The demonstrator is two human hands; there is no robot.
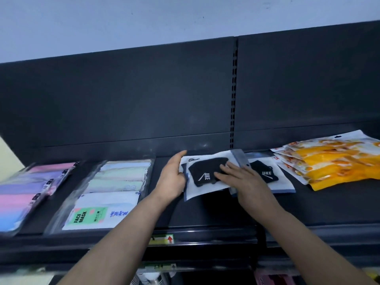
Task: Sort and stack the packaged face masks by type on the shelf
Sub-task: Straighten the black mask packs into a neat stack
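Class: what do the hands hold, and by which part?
The left hand grips the black mask packet by its left edge; the right hand rests flat on top.

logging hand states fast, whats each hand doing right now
left hand: grips the left edge of the black mask package, fingers partly hidden.
right hand: open, straight fingers pressing flat on the same package.
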